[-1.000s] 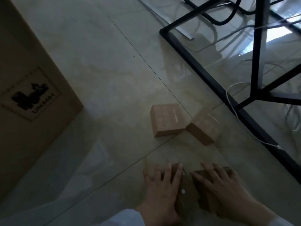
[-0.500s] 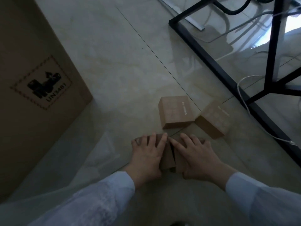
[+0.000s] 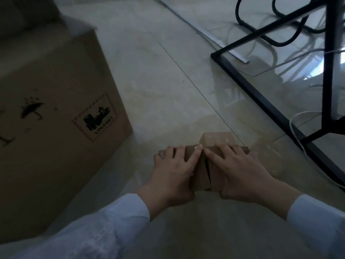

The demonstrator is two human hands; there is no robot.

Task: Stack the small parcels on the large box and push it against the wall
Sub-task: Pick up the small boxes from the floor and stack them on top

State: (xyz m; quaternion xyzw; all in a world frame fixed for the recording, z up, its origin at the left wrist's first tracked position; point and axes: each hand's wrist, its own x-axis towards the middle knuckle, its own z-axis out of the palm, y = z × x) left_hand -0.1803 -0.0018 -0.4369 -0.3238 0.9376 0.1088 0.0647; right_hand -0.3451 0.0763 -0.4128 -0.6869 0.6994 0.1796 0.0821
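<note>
A large brown cardboard box point(image 3: 56, 118) with black printed symbols stands on the floor at the left. Two small brown parcels lie side by side on the floor, pressed together with a narrow gap between them. My left hand point(image 3: 173, 171) lies over the left parcel point(image 3: 197, 176) and grips it. My right hand point(image 3: 240, 171) covers and grips the right parcel point(image 3: 214, 181). My index fingertips touch above them. A third small parcel point(image 3: 216, 139) sits just beyond my fingers, touching the pair. A fourth parcel point(image 3: 268, 148) shows faintly and blurred to the right.
A black metal table frame point(image 3: 261, 94) runs along the floor at the right, with an upright leg and black hoses behind it. A white cable point(image 3: 298, 143) loops by the frame. Thin plastic sheet point(image 3: 112, 184) lies beside the large box.
Both hands have slid the two parcels forward across the floor and together, up to the third parcel. The view has shifted, so more of the large box shows.
</note>
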